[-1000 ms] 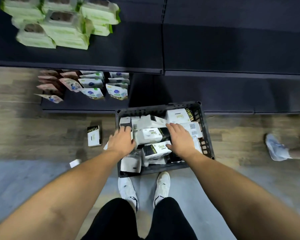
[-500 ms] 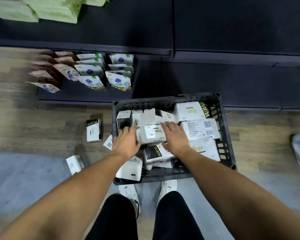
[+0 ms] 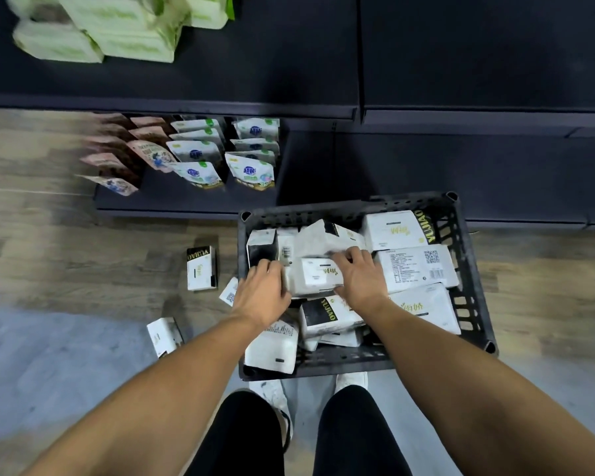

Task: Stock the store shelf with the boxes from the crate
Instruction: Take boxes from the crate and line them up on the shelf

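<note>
Reaching into the crate (image 3: 474, 269) on the floor, I grip one white box (image 3: 318, 274) at mid-crate. My left hand (image 3: 261, 293) curls round its left end and my right hand (image 3: 358, 273) has its fingers (image 3: 349, 257) over the right, likely to lift it clear of the jumble toward the dark shelf (image 3: 461, 166) beyond. Neighbouring boxes (image 3: 392, 230) read "YUJIAO", as does a loose box (image 3: 201, 273) on the floor.
</note>
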Demonstrator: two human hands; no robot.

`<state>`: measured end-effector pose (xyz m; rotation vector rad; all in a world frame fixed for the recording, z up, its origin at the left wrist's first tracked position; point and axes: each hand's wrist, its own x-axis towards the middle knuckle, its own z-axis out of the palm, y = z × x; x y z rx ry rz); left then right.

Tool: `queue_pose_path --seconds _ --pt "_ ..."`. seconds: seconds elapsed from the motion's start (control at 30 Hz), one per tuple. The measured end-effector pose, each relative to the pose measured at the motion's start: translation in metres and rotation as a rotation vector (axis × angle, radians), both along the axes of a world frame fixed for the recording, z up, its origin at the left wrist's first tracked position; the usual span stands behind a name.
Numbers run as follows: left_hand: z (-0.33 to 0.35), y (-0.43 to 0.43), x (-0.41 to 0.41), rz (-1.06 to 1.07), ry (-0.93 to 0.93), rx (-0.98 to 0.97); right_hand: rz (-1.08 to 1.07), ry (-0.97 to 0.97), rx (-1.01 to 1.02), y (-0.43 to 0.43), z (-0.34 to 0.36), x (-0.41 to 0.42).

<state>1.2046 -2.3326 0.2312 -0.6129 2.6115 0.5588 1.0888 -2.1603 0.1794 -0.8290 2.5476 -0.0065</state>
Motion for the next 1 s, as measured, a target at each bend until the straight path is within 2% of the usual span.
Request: queue_pose_path --seconds 0.27,0.43,0.53,0.73,0.93,1.0 --pt "0.045 -0.010 0.008 0.011 0.013 -0.004 0.047 -0.051 -0.110 0.006 0.054 0.012" --pt "0.119 -0.026 0.014 0.041 -0.005 -0.034 0.053 -0.022 -0.173 -0.008 0.141 0.002" --pt "0.172 -0.041 0.018 0.069 0.018 -0.081 0.101 0.063 -0.182 -0.027 0.206 -0.008" --pt "0.250 -0.068 0.034 0.197 0.068 -0.165 0.286 0.221 -0.258 -0.079 0.300 -0.013" --pt "0.301 -0.077 0.090 0.331 0.040 -0.306 0.555 0.300 -0.314 -0.131 0.349 0.023" --pt "0.311 -0.078 0.101 0.345 0.024 -0.332 0.581 0.308 -0.310 -0.143 0.355 0.027"
